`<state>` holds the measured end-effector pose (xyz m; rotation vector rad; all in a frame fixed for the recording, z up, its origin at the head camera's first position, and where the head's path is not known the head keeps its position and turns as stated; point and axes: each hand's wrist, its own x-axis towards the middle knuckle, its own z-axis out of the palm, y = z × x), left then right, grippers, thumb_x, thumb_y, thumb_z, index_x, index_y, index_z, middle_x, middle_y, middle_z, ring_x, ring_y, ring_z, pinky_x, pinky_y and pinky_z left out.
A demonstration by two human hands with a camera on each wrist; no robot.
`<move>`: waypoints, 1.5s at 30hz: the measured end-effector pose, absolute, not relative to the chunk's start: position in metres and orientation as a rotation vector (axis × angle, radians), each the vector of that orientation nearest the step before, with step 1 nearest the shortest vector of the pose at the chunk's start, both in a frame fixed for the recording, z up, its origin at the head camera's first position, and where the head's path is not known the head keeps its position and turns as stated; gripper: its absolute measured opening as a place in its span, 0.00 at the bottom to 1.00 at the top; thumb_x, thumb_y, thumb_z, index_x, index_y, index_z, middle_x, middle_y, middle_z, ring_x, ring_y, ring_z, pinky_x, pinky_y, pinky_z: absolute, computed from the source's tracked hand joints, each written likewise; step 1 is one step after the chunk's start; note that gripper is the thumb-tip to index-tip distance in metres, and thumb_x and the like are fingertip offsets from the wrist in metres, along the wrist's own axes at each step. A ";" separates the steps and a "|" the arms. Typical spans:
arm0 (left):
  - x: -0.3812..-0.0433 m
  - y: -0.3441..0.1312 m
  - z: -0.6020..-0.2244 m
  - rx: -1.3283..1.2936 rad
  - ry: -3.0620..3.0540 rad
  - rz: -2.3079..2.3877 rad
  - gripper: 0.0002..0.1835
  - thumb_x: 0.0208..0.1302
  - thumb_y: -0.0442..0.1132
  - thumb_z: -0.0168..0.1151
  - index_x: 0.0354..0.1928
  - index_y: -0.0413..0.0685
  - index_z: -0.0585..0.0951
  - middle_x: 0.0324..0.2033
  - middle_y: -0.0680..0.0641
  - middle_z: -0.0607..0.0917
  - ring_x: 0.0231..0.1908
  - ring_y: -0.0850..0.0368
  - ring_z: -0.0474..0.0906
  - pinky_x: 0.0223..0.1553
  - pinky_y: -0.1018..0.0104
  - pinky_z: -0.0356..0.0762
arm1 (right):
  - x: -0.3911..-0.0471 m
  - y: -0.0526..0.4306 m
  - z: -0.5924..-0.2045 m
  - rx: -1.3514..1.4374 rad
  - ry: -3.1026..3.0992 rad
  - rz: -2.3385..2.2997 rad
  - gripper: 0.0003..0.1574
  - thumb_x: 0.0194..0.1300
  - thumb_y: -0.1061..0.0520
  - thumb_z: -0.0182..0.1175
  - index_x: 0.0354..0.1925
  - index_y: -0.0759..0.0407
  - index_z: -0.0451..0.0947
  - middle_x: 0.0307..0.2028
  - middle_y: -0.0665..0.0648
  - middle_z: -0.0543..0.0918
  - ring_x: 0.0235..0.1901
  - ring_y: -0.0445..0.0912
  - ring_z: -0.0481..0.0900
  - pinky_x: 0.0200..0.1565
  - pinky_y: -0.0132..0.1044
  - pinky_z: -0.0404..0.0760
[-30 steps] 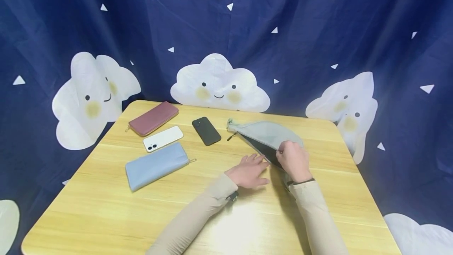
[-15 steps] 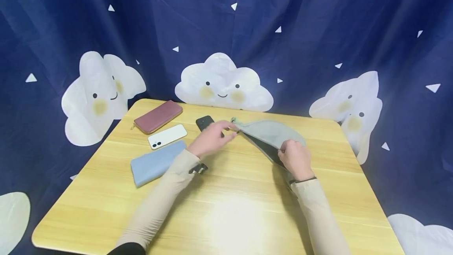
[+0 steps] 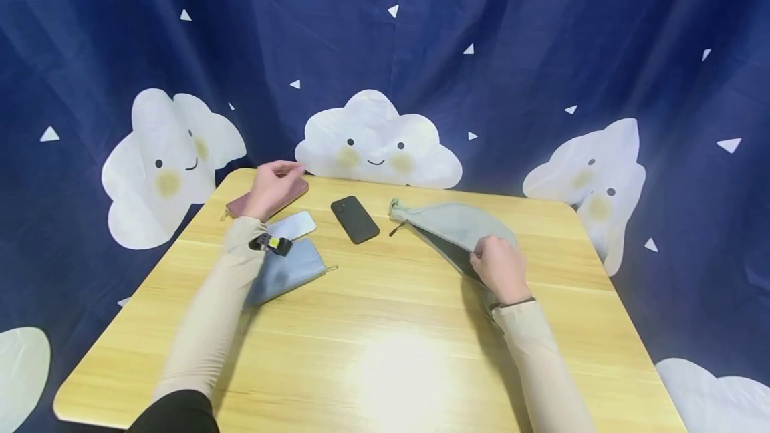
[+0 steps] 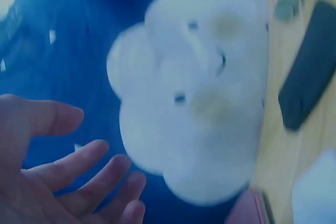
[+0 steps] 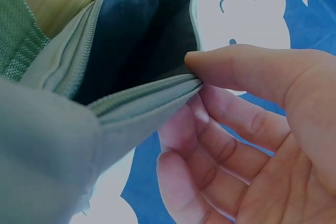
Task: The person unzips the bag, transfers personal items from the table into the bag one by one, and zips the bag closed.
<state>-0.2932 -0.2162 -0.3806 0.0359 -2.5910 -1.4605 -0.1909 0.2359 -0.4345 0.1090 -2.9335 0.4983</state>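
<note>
My right hand (image 3: pixel 500 270) pinches the zipped edge of a grey-green zip bag (image 3: pixel 466 222), thumb inside and fingers outside. In the right wrist view the bag's mouth gapes, showing a dark lining (image 5: pixel 142 35). My left hand (image 3: pixel 272 187) is over the dark red zip wallet (image 3: pixel 295 191) at the far left, overlapping it in the head view. The left wrist view shows that hand (image 4: pixel 68 177) with fingers spread and nothing between them. Under the left wrist lie a white phone (image 3: pixel 299 224) and a light blue zip wallet (image 3: pixel 295 269), both partly hidden by the arm.
A black phone (image 3: pixel 355 220) lies between the wallets and the bag on the wooden table (image 3: pixel 373 326). Behind the table's far edge hangs a dark blue curtain (image 3: pixel 337 32) with cloud prints. A zip pull (image 3: pixel 397 228) dangles from the bag's left end.
My left hand went from beside the bag's opening to the bag's left end, then left across to the dark red wallet. The right hand keeps its pinch on the bag's edge.
</note>
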 end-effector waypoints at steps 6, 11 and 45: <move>-0.306 -0.266 -0.389 0.356 -2.597 -1.477 0.26 0.76 0.52 0.55 0.66 0.44 0.78 0.66 0.39 0.80 0.68 0.45 0.72 0.73 0.49 0.68 | -0.191 0.234 -0.436 0.123 -2.930 0.476 0.18 0.60 0.60 0.65 0.14 0.51 0.76 0.16 0.50 0.79 0.18 0.47 0.72 0.18 0.37 0.67; -0.316 -0.299 -0.404 0.515 -2.530 -1.523 0.26 0.75 0.53 0.53 0.65 0.43 0.78 0.68 0.40 0.76 0.71 0.44 0.69 0.74 0.52 0.67 | -0.192 0.234 -0.438 0.126 -2.917 0.475 0.19 0.59 0.61 0.65 0.13 0.51 0.74 0.14 0.49 0.77 0.18 0.46 0.71 0.18 0.37 0.66; -0.316 -0.358 -0.471 0.627 -3.145 -1.031 0.48 0.71 0.57 0.52 0.76 0.23 0.51 0.72 0.20 0.62 0.72 0.26 0.62 0.76 0.39 0.65 | -0.193 0.237 -0.438 0.107 -2.911 0.495 0.18 0.58 0.61 0.65 0.14 0.51 0.77 0.18 0.51 0.81 0.20 0.49 0.75 0.20 0.41 0.71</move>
